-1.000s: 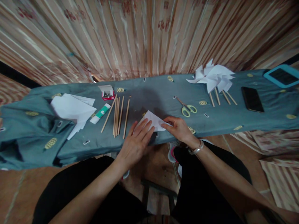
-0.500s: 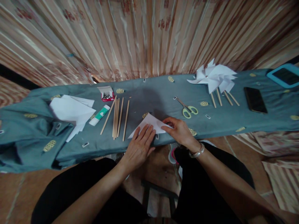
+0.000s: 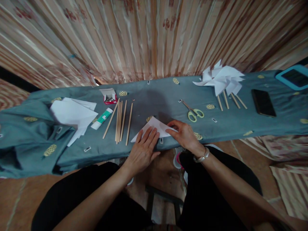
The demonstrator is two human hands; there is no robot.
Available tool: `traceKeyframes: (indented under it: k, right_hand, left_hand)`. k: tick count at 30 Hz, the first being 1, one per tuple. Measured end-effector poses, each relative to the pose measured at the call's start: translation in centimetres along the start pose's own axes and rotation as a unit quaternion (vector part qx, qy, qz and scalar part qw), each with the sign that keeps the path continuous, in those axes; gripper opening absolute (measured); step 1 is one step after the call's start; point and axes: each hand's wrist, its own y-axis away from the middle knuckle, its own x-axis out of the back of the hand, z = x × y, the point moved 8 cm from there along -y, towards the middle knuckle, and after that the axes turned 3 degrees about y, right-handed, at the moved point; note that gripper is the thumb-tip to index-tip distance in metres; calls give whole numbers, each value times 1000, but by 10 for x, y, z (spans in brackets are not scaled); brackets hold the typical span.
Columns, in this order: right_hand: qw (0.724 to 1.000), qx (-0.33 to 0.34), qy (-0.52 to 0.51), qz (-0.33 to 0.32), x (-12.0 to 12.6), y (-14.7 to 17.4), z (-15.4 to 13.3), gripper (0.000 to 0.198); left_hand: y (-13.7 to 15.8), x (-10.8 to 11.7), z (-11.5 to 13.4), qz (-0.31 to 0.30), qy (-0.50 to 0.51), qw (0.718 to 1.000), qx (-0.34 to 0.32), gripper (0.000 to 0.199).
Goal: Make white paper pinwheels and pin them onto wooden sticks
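Observation:
A sheet of white paper point(image 3: 154, 125), folded into a triangle, lies at the front edge of the cloth-covered table. My left hand point(image 3: 143, 149) rests flat on its left part, fingers stretched out. At the right corner, my right hand point(image 3: 183, 133) pinches the paper between thumb and fingers. Left of the paper lie several wooden sticks point(image 3: 120, 122) and a green-and-white glue stick point(image 3: 101, 118). Scissors point(image 3: 192, 112) with light green handles lie beyond my right hand, blades pointing away.
A small red-and-white box point(image 3: 110, 97) holds shiny metal pieces. White paper sheets point(image 3: 72, 112) are stacked at the left. Paper pinwheels point(image 3: 221, 78) on sticks lie at the back right, near a black phone point(image 3: 263, 102) and a blue-framed device point(image 3: 295, 78). Behind hangs a striped curtain point(image 3: 144, 38).
Almost nothing differs. Both hands stay on the folded paper, with only a very slight shift of the view.

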Motion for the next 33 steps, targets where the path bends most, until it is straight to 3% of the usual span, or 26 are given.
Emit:
traceKeyframes:
  k: [16, 25, 33]
  right_hand:
    - [998, 31, 46, -2, -4, 2, -2, 13]
    - [975, 185, 113, 58, -12, 20, -31, 30]
    - [978, 167, 118, 36, -21, 18, -30, 39]
  left_hand:
    - [0, -6, 0, -15, -4, 1000, 0, 70]
    - [0, -7, 0, -12, -12, 1000, 0, 71]
    - [0, -6, 2, -10, -6, 1000, 5, 70]
